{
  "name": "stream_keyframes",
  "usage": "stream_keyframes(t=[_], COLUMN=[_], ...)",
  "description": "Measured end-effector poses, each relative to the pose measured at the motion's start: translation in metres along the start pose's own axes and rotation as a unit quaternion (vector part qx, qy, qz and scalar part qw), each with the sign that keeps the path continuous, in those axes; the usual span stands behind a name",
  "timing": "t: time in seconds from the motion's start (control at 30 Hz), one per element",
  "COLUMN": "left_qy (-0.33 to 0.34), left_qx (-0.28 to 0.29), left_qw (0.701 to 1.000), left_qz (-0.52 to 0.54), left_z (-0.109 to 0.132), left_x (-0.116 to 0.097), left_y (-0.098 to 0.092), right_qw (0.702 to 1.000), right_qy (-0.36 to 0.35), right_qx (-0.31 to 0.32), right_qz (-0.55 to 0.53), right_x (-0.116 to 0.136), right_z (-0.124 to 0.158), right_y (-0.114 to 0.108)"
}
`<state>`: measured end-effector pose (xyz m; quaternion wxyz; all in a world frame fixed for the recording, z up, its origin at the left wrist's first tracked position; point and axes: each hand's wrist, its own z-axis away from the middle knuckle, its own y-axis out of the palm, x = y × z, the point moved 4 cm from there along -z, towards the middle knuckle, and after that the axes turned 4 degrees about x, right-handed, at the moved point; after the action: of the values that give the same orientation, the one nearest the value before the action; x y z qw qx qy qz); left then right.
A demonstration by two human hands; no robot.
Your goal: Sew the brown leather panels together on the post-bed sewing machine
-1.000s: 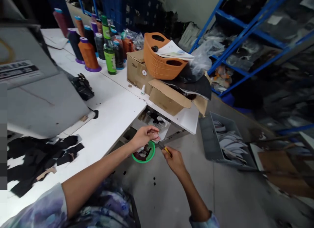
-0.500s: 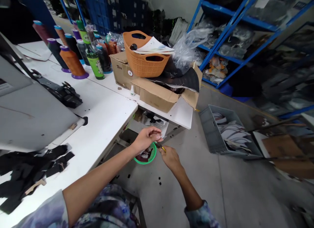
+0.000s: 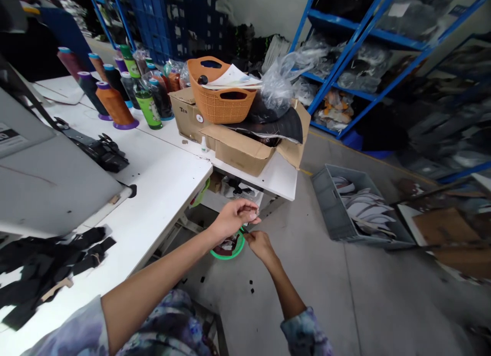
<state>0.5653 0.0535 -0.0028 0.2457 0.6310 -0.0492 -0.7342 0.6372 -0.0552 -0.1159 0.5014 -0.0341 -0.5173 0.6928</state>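
Note:
My left hand [image 3: 238,216] is held out over the floor past the table's corner. Its fingers are pinched together on something small and pale that I cannot make out. Just below and to the right, my right hand [image 3: 261,244] is closed around a small dark hand tool [image 3: 244,230], which showed a yellow part a moment ago. The tool's tip points up toward my left fingers; its exact kind is too small to tell. Under both hands a green-rimmed basin [image 3: 230,256] on the floor holds dark red and whitish scraps.
A white table [image 3: 161,177] carries a grey-white machine [image 3: 53,177], black fabric pieces [image 3: 23,274], thread cones [image 3: 117,108], and a cardboard box [image 3: 241,156] beside an orange basket [image 3: 222,108]. A grey crate [image 3: 330,207] of curved pieces stands on the floor at right.
My right hand has shifted slightly left and turned, so the tool's yellow part no longer shows. My left hand has moved a little to the right, its fingers still pinched.

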Motion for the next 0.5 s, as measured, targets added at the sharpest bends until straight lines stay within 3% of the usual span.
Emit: stream_keyframes(t=[0.13, 0.23, 0.37, 0.5], left_qy=[0.007, 0.032, 0.094, 0.214], left_qx=[-0.015, -0.059, -0.163, -0.294], left_qw=[0.998, 0.99, 0.963, 0.9], left_qz=[0.065, 0.126, 0.193, 0.242], left_z=[0.017, 0.067, 0.181, 0.301], left_x=[-0.01, -0.027, -0.048, -0.055], left_y=[0.006, -0.011, -0.052, -0.073], right_qw=[1.0, 0.998, 0.974, 0.913], right_qy=[0.004, -0.024, -0.184, -0.35], right_qx=[-0.017, -0.045, -0.104, -0.163], right_qz=[0.012, 0.043, 0.085, 0.131], right_x=[-0.009, 0.009, 0.091, 0.191], right_z=[-0.004, 0.008, 0.022, 0.018], right_y=[0.006, 0.006, 0.006, 0.015])
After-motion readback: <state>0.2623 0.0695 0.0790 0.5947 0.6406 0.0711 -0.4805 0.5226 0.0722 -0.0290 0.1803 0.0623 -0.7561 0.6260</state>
